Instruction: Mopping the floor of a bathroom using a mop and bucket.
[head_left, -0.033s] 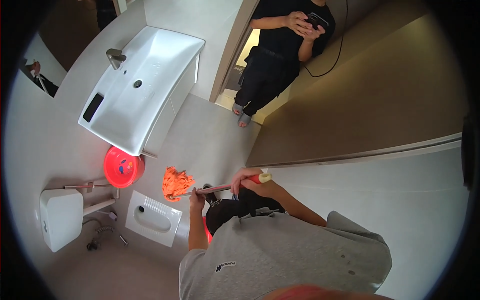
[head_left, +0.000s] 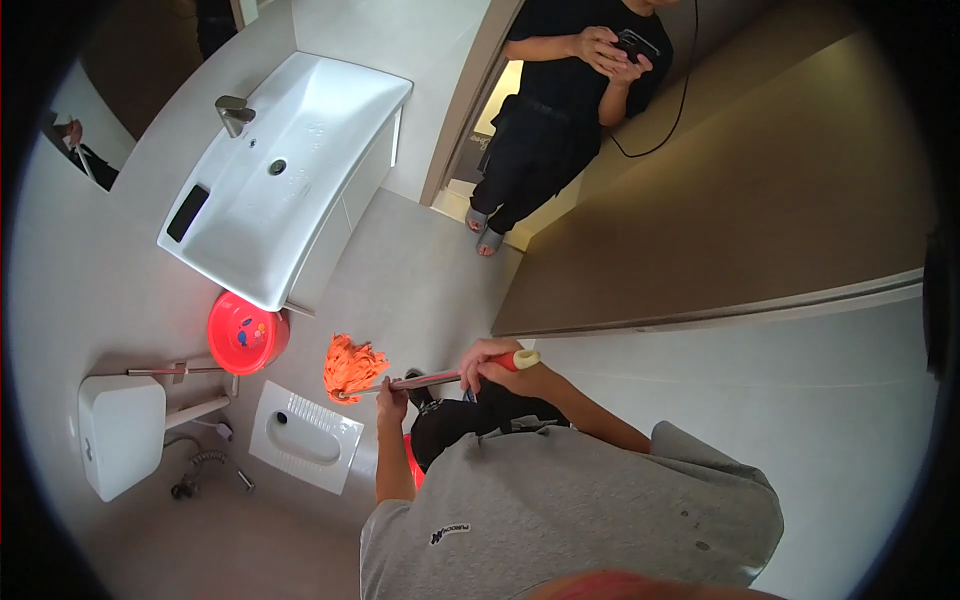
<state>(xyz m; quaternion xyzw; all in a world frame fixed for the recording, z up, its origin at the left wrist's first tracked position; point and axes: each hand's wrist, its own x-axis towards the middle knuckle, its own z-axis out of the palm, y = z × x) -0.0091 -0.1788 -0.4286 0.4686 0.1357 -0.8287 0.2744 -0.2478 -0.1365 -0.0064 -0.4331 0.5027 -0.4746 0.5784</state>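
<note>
My left hand [head_left: 392, 401] is closed round the metal pole of a mop [head_left: 428, 380], low down near the mop's head. Higher up, just below the red and cream grip end [head_left: 522, 359], my right hand [head_left: 482, 364] is wrapped around the same pole. The pole slants across in front of my legs. Its shaggy orange mop head [head_left: 354, 366] hangs over the grey floor, between the basin and my feet; whether it touches the floor I cannot tell. Part of a red object [head_left: 413, 462] shows beside my left forearm, mostly hidden.
A white squat toilet [head_left: 306, 437] lies left of me, with a cistern [head_left: 122, 437] on the wall. A red basin [head_left: 236, 362] stands below the white sink [head_left: 325, 95]. Another person [head_left: 555, 120] holds a dark device at the doorway, near a brown door [head_left: 720, 215].
</note>
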